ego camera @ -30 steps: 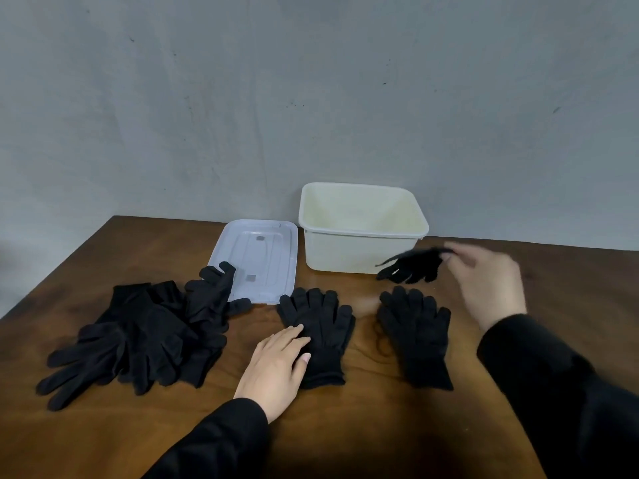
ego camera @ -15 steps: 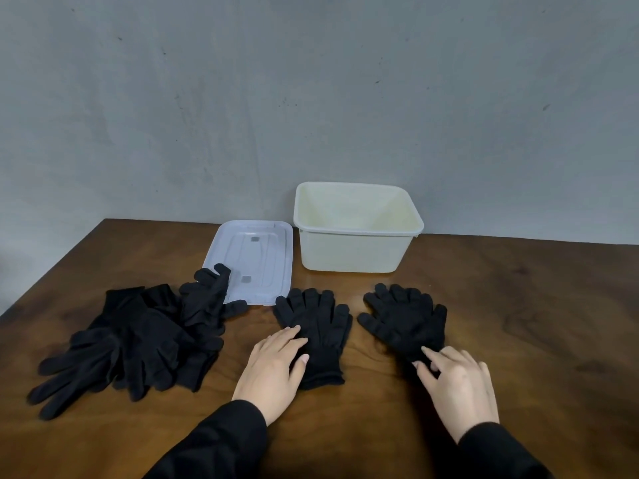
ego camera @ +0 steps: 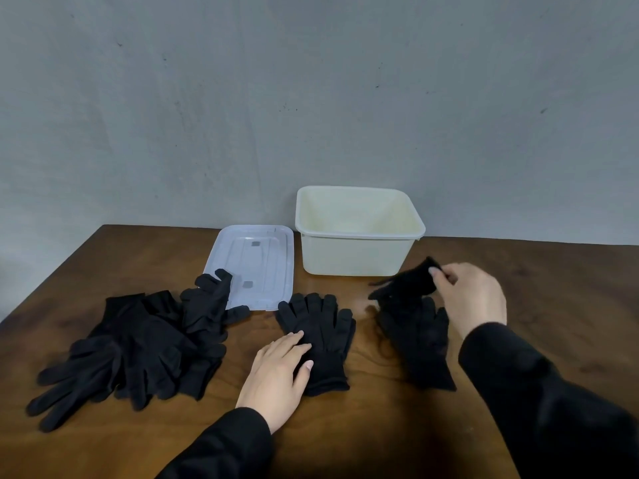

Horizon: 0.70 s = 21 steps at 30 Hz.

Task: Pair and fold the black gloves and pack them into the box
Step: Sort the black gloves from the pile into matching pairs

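Half a second ago the right hand (ego camera: 472,300) lay flat on the cuff end of the right-hand black knit glove; it is now raised toward one o'clock, off the table, pinching a black glove (ego camera: 409,282) between thumb and fingertips. That glove hangs in the air just in front of the cream plastic box, its fingers trailing toward nine o'clock, and it is somewhat blurred. Beneath it a second black knit glove (ego camera: 420,344) lies flat on the brown wooden table (ego camera: 560,305), fingers toward twelve o'clock and cuff toward the person.

The left hand (ego camera: 278,376) has not shifted: it rests palm down with fingers straight on the lower left part of the middle black knit glove (ego camera: 320,335), which lies flat with its fingers toward twelve o'clock. Whether this is one glove or two stacked cannot be told.

At nine o'clock from the left hand a loose pile of black gloves (ego camera: 138,344) sprawls over the table, fingers pointing various ways. The topmost glove at the pile's far right edge overlaps the near left corner of a flat white plastic lid (ego camera: 262,257), which lies at eleven o'clock from the middle glove.

The rectangular cream plastic box (ego camera: 356,252) stands open at twelve o'clock, just right of the lid and near the table's far edge, against a grey wall (ego camera: 311,98). No glove shows inside it. Both forearms wear black sleeves (ego camera: 539,392).
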{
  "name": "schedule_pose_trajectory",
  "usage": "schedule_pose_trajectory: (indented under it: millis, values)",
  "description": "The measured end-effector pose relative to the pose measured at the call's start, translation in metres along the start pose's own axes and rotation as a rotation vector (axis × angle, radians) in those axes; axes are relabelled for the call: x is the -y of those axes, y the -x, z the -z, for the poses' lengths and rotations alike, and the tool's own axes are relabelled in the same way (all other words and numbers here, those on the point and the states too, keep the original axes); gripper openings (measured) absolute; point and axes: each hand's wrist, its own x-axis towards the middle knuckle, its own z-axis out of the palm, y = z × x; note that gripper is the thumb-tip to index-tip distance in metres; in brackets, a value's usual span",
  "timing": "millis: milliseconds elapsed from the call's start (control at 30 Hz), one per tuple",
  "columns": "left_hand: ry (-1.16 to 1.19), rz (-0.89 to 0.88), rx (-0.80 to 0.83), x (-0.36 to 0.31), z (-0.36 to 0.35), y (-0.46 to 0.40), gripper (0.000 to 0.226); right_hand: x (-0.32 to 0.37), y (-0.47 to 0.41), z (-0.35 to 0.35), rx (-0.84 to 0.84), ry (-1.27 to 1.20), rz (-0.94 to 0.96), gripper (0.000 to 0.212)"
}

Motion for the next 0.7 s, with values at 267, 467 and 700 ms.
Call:
schedule_pose_trajectory:
  millis: [267, 467, 700]
  values:
    - [0.013, -0.009, -0.003, 0.001, 0.000, -0.001, 0.057, -0.047, 0.066, -0.027, 0.009, 0.235, 0.181, 0.018]
    - [0.025, -0.012, -0.025, 0.001, 0.001, 0.000, 0.050, -0.071, 0.119, -0.048, 0.108, 0.382, 0.173, 0.036]
    - [-0.015, -0.080, -0.002, -0.002, 0.004, 0.003, 0.039, -0.062, 0.119, -0.049, 0.107, 0.202, 0.280, 0.050]
